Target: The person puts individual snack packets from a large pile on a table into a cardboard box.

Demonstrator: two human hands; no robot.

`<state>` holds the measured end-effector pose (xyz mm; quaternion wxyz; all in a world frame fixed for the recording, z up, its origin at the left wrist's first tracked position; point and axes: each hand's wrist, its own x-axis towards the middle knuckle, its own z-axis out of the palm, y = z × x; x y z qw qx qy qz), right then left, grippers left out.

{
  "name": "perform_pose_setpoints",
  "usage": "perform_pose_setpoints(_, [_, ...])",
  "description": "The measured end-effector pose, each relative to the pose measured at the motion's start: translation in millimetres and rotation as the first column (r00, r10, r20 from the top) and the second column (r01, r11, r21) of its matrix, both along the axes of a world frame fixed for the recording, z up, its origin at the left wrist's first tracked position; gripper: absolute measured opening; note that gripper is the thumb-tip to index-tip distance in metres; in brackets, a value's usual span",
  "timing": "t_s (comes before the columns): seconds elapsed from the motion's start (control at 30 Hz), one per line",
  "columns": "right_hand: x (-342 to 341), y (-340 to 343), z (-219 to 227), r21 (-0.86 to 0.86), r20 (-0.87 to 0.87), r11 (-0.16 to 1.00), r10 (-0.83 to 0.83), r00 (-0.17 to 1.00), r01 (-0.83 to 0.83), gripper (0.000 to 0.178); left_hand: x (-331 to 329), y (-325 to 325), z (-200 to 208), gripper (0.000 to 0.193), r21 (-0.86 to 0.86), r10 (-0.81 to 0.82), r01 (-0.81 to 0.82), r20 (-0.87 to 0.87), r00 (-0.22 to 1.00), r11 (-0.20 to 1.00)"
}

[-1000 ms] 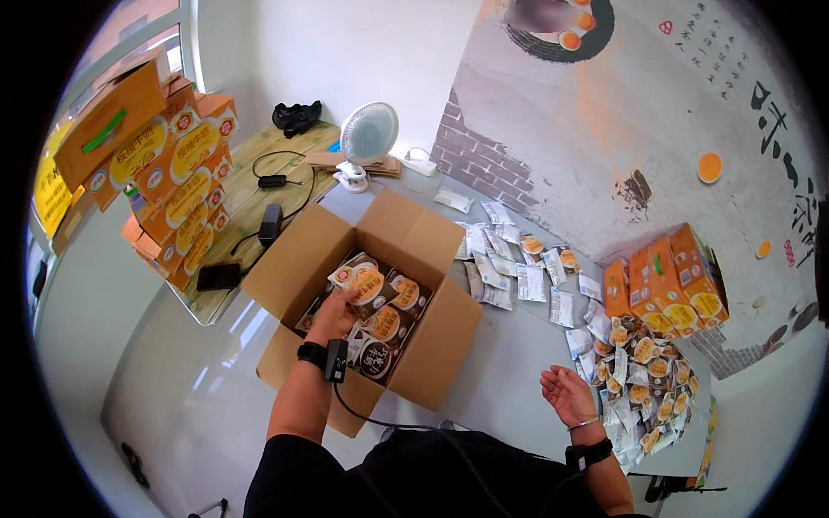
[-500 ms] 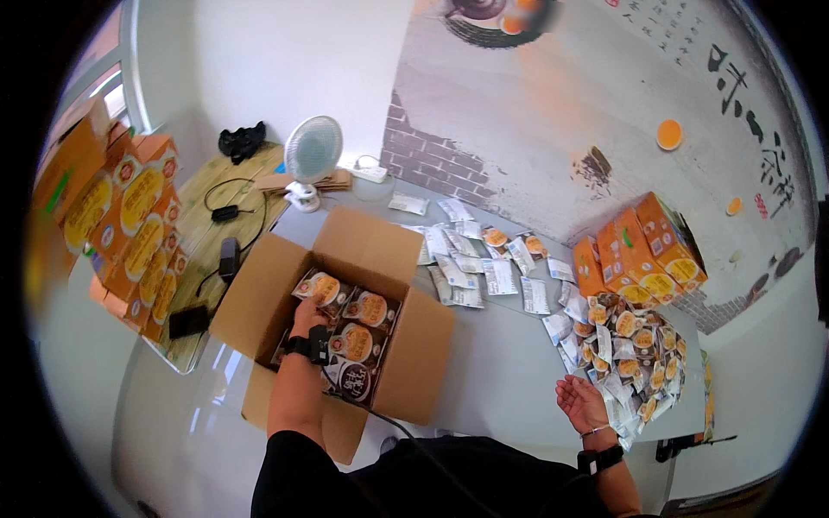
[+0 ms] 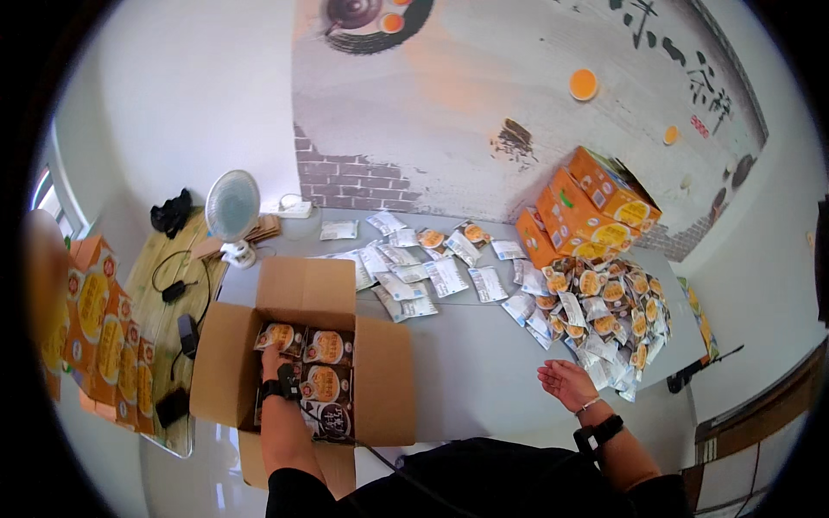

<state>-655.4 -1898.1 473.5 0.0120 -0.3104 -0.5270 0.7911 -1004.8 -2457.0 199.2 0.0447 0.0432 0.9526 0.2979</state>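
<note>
In front of me on the left stands an open brown cardboard carton (image 3: 386, 380), holding brown packets (image 3: 327, 385) with round orange bowl pictures. My left hand (image 3: 271, 358) reaches into its far left corner, closed at the near edge of a tilted brown packet (image 3: 281, 337); some fingers are hidden. Palm up, my right hand (image 3: 566, 382) hovers over the table's near right part, holding nothing, its fingers loosely bent and apart. Closest to it is a heaped pile of brown and white sachets (image 3: 608, 315).
Loose white-backed sachets (image 3: 446, 278) lie across the grey table (image 3: 471, 371). Orange boxes (image 3: 587, 211) stand at the back right, others (image 3: 112, 345) at far left. A small fan (image 3: 233, 207), a power strip (image 3: 292, 208) and cables are behind the carton. A cord trails from my left wrist.
The view has swung right, so everything sits further left in it. My left hand stays at the same packet, which now lies lower in the carton's corner. My right hand remains open near the pile.
</note>
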Motion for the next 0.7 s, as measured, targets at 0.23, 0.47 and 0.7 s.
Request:
perform_pose_setpoints(0.23, [-17,2,-4,-0.046,0.013,0.999,0.022,1.000,-0.021,0.023,-9,-15,-18,0.037,0.829,0.240,-0.524,0.478,0.845,0.194])
perform_pose_setpoints(0.47, [-26,20,-10,-0.040,-0.010,0.999,0.029,1.000,-0.029,0.024,20,10,33,0.030,0.826,0.168,-0.546,0.524,0.835,0.140])
perform_pose_setpoints(0.7, [-35,44,-17,-0.069,-0.057,0.998,-0.003,0.998,-0.001,0.022,59,46,101,0.023,0.689,0.256,-0.687,0.725,0.640,-0.231])
